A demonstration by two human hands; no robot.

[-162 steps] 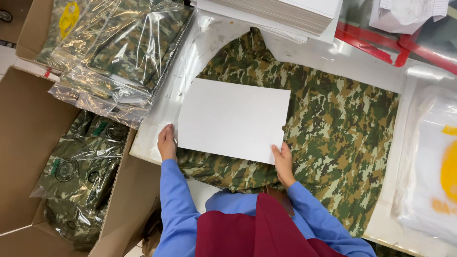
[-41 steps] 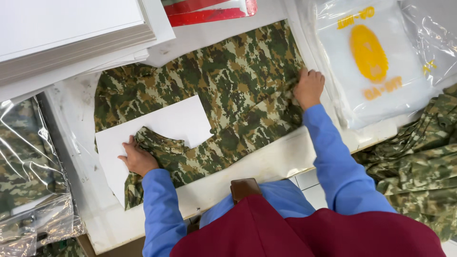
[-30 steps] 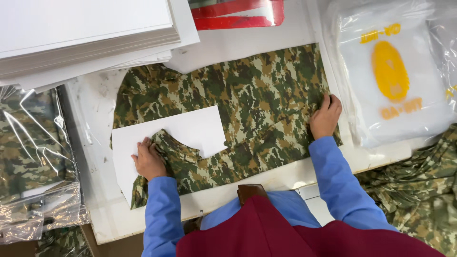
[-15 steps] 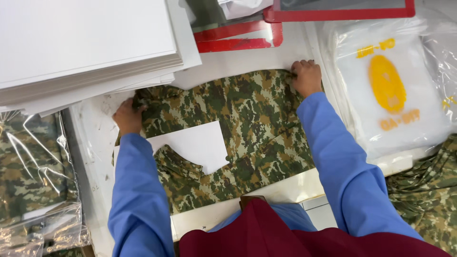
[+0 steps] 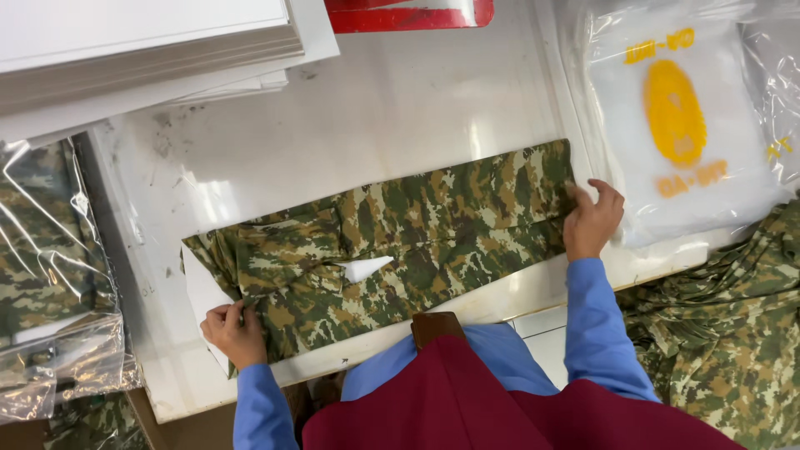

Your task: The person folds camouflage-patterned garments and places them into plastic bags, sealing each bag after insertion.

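Note:
A camouflage garment [image 5: 400, 242] lies folded into a long band across the white table [image 5: 400, 108]. A white card sheet [image 5: 364, 268] shows through a small gap in its middle and at its left end. My left hand [image 5: 236, 331] pinches the folded cloth at the band's lower left corner. My right hand [image 5: 592, 219] presses on the cloth's right end, fingers curled over the edge. Both arms wear blue sleeves.
A stack of white card sheets [image 5: 142, 42] sits at the back left. Clear plastic bags with a yellow print [image 5: 675, 125] lie at the right. Bagged camouflage garments [image 5: 46, 267] are at the left, loose ones [image 5: 725, 333] at the lower right. A red tray [image 5: 408, 12] is at the back.
Both hands have pulled the garment's far half down toward me, folding it over the card. The cloth is now a narrow band and the card is almost covered.

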